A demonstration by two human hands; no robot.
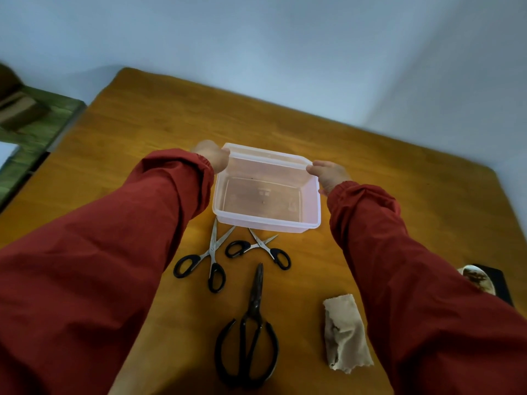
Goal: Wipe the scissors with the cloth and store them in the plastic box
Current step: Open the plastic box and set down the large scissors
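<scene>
A clear plastic box (266, 220) stands on the wooden table, and its clear lid (268, 158) is tilted up over the far side. My left hand (212, 156) grips the lid's left end and my right hand (328, 173) grips its right end. In front of the box lie two black-handled scissors, one larger (209, 253) and one smaller (259, 248), both spread open. Nearer to me lies a big dark metal pair of scissors (251, 332), blades closed. A crumpled beige cloth (343, 334) lies to its right.
The wooden table (399, 195) reaches to a pale wall behind. A small dish on a dark base (479, 280) sits at the table's right edge. Left of the table is a green surface (31, 129) with a brown box.
</scene>
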